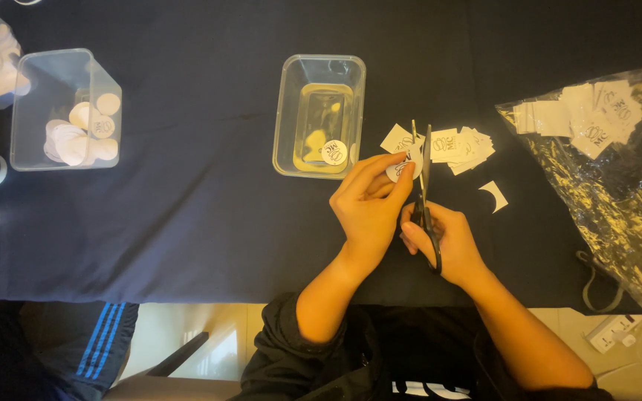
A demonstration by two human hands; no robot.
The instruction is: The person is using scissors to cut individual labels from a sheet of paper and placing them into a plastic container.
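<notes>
My left hand (369, 204) pinches a small white paper piece (403, 165) with a dark printed mark, holding it up to the blades. My right hand (447, 241) grips black-handled scissors (425, 197), blades pointing away from me and parted around the paper. Just beyond lies a loose pile of white printed squares (461, 145). A curved white offcut (494, 195) lies to the right of the scissors.
A clear tub (285, 111) holding one round cut-out stands left of the pile. Two more clear tubs (31, 111) with round cut-outs stand at far left. A clear plastic bag (618, 186) of printed squares lies right. The dark cloth's near edge runs by my forearms.
</notes>
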